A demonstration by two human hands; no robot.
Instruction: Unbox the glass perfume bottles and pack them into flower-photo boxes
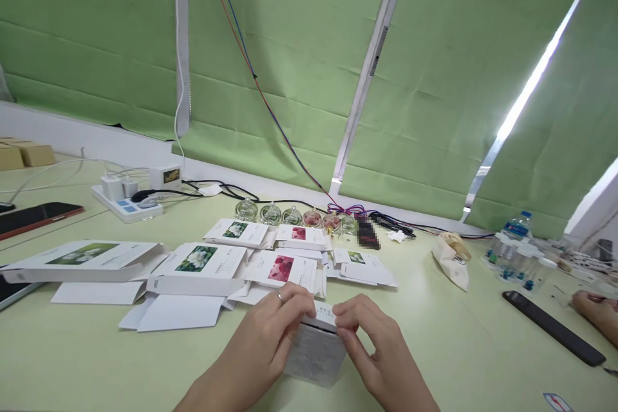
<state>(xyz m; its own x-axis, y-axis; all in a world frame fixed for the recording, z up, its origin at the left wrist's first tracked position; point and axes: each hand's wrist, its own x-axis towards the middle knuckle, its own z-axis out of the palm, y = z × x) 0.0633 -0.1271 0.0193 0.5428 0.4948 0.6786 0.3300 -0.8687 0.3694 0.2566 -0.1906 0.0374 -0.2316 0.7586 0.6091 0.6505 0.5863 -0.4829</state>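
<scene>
A small white cardboard box (316, 357) stands tilted between my two hands at the front middle of the table, its printed top flap facing up. My left hand (275, 328) grips its left side, with a ring on one finger. At the right end of the flap, my right hand (369, 341) pinches the edge between thumb and fingers. A dark gap shows under the flap. Just beyond lie several partly folded white cartons with flower pictures, among them a white-flower carton (199, 264) and a pink-picture carton (284, 268).
Several round glass bottles (292, 215) line the back. To the left are a power strip (126, 205) and a phone (38, 217). On the right are a crumpled bag (451, 257), clear vials (519, 261), a long black case (553, 327) and another person's hand (596, 309).
</scene>
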